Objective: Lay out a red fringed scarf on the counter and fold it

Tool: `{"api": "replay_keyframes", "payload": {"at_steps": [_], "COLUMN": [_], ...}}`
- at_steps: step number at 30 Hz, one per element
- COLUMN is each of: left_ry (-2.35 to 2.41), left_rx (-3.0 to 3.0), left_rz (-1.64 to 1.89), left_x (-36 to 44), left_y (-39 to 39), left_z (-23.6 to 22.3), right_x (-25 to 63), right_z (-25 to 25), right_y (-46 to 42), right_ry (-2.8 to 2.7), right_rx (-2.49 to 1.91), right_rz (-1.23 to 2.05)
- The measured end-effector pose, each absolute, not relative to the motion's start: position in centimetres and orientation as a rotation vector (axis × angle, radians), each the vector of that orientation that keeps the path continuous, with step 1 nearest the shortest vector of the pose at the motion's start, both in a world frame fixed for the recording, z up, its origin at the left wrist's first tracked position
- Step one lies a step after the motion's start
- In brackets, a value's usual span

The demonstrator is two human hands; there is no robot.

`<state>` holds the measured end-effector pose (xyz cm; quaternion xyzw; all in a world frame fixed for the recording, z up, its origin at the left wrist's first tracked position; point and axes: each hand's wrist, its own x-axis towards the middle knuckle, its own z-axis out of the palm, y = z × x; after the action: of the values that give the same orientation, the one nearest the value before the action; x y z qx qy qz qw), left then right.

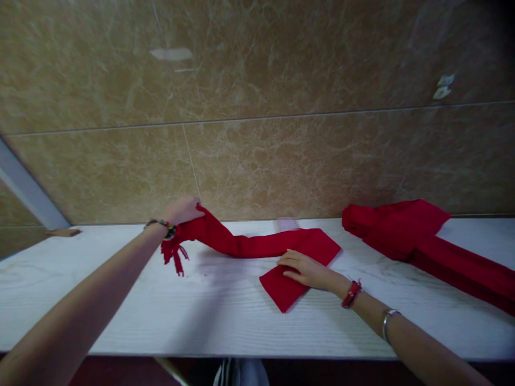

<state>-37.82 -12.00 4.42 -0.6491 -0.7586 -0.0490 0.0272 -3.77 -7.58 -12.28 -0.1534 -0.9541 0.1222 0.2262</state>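
A long red scarf [257, 245] lies across the white table, folded over at an angle on its right part. My left hand [183, 210] grips the scarf's left end and lifts it off the surface near the wall. Loose red fringe hangs below that hand. My right hand [303, 268] rests flat on the folded part, fingers stretched out over the cloth. One short end of the scarf points toward the table's front edge.
A second red cloth [396, 230], folded and long, lies at the right and runs off the view. Behind the white table [140, 316] stands a brown tiled wall [281, 166]. A small wooden piece [64, 232] sits at the far left, and a pinkish slip [288, 224] by the wall.
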Motion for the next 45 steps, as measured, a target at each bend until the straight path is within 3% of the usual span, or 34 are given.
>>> {"api": "replay_keyframes", "payload": {"at_steps": [5, 9, 13, 17, 20, 24, 31, 37, 45], "left_ry": [-2.201, -2.169, -2.127, -2.004, -1.968, -2.052, -2.3, -2.389, -2.826], "left_rx": [-2.334, -2.609, -2.824, -2.822, -2.476, -2.302, -2.254, -2.243, -2.29], "left_rz": [-0.332, -0.402, -0.63, -1.246, -1.026, -0.82, -1.085, -1.448, -1.392], "left_x": [-23.1, -18.3, -21.8, -26.8, -29.3, -31.5, -33.2, -31.7, -29.3], "left_y": [-11.2, -10.9, -9.9, -8.9, -8.3, -7.3, -7.3, -10.4, -10.2], "left_z": [-0.6, -5.6, -6.1, -6.9, -9.4, -12.3, -11.2, -7.0, -8.7], "right_x": [-2.7, -0.6, 0.1, -1.9, -4.1, -6.3, -6.1, -3.3, -1.2], "right_z": [-12.4, -11.8, -11.2, -11.3, -11.2, -10.5, -9.9, -9.5, -9.1], "right_y": [-5.5, -3.7, -3.5, -4.9, -7.2, -9.8, -8.5, -6.5, -5.9], "right_ry": [-2.335, -2.202, -2.186, -2.127, -2.16, -2.427, -2.322, -2.172, -2.205], "right_rx": [-0.715, -0.949, -0.925, -0.901, -0.889, -0.623, -0.678, -0.813, -0.825], "right_rz": [0.275, 0.186, 0.249, 0.564, 0.799, 0.674, 0.681, 1.086, 1.396]}}
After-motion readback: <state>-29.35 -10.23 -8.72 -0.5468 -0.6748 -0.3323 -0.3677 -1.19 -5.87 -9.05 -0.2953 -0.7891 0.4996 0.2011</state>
